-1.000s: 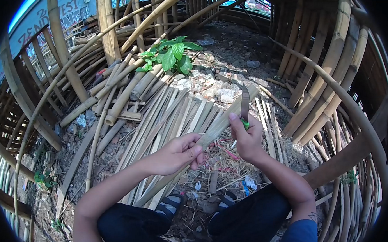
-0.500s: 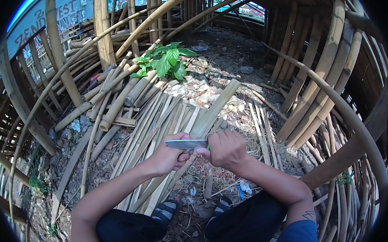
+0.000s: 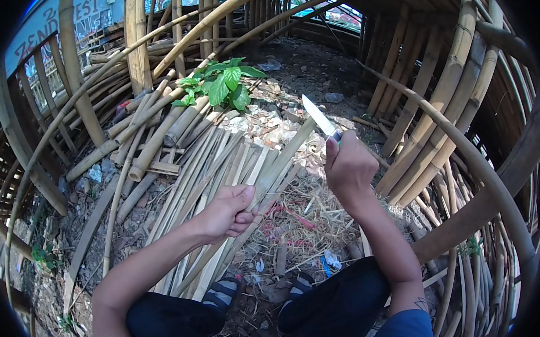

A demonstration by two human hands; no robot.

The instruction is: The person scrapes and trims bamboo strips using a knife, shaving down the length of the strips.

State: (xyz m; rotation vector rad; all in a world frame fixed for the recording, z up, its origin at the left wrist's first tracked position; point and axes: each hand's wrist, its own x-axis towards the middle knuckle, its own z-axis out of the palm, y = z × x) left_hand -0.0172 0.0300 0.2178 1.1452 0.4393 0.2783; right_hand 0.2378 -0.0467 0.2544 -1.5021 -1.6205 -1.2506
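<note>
My right hand (image 3: 352,167) is closed round the handle of a knife (image 3: 319,115), raised off to the right. Its bright blade points up and to the left, and a bit of green handle shows at the fist. My left hand (image 3: 230,212) is closed on a split bamboo strip (image 3: 290,146), whose far end slants up and away over the rubble. The blade is apart from the strip. Beneath and beside my left hand lies a bundle of thin split bamboo strips (image 3: 199,183) on the ground.
Thick bamboo poles (image 3: 187,122) lie stacked at left by a leafy green plant (image 3: 228,84). Upright and slanting bamboo posts (image 3: 434,125) frame both sides. Shavings (image 3: 310,216) and scraps litter the ground before my sandals (image 3: 222,293).
My right hand has swung up and right with the knife, away from my left hand. The blade now points upward instead of across the strip. My left hand keeps its hold.
</note>
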